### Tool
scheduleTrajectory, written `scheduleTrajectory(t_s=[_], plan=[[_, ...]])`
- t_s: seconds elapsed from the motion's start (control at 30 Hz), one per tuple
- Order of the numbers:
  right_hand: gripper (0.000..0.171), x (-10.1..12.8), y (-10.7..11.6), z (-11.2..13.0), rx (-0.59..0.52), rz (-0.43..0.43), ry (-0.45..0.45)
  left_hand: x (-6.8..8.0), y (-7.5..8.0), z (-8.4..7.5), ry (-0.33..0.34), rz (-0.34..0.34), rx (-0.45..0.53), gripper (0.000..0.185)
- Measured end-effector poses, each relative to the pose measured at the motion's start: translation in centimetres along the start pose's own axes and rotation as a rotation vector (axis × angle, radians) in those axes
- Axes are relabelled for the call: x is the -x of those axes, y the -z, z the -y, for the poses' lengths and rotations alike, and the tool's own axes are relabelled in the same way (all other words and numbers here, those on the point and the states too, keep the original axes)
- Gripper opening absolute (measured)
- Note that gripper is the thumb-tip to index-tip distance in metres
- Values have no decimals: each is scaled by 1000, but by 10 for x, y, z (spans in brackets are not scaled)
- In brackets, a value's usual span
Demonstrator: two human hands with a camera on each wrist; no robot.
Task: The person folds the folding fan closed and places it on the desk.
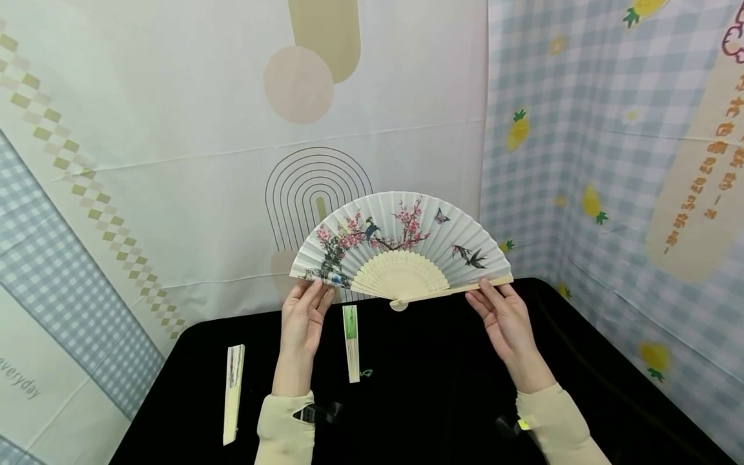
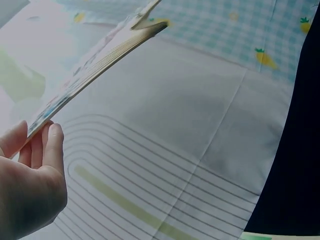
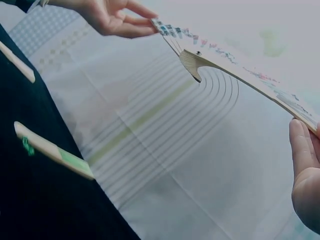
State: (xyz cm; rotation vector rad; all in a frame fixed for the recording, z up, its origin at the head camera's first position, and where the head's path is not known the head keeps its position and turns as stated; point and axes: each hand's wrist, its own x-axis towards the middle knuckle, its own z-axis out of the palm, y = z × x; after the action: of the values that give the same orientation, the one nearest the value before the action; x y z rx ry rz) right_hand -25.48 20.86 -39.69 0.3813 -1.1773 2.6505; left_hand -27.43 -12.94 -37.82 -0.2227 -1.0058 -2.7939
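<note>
A folding fan is spread wide above the far part of the black table. Pink blossoms, birds and a butterfly decorate its white leaf, and its ribs are pale. My left hand pinches the left end between thumb and fingers, also visible in the left wrist view. At the other end, my right hand pinches the outer guard stick. The pivot end points down toward the table, midway between both hands.
Two folded fans lie on the black table: one with a green leaf and green tassel between my arms, another pale one left of my left arm. A patterned white cloth hangs behind, blue checked cloth at the right.
</note>
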Motion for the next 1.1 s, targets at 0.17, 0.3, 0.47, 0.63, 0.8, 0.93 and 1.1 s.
scheduleTrajectory(t_s=[0.17,0.3,0.47,0.63,0.8,0.93,1.1], plan=[[30,1,-12,-4,-38,-16,13,7,-7,4,1,32,-47,17],[29,2,-19,-7,-85,-34,21,10,-13,8,-30,21,-64,12],[29,4,-24,-10,-93,-67,17,11,-16,12,-94,-15,-70,12],[27,7,-28,-15,-66,-119,19,12,-15,14,-124,-63,-52,11],[18,11,-32,-21,1,-142,26,12,-15,17,-143,-101,-27,7],[15,15,-34,-27,103,-119,32,13,-15,19,-149,-119,-26,9],[18,19,-35,-34,221,-81,60,14,-14,20,-162,-133,-46,8]])
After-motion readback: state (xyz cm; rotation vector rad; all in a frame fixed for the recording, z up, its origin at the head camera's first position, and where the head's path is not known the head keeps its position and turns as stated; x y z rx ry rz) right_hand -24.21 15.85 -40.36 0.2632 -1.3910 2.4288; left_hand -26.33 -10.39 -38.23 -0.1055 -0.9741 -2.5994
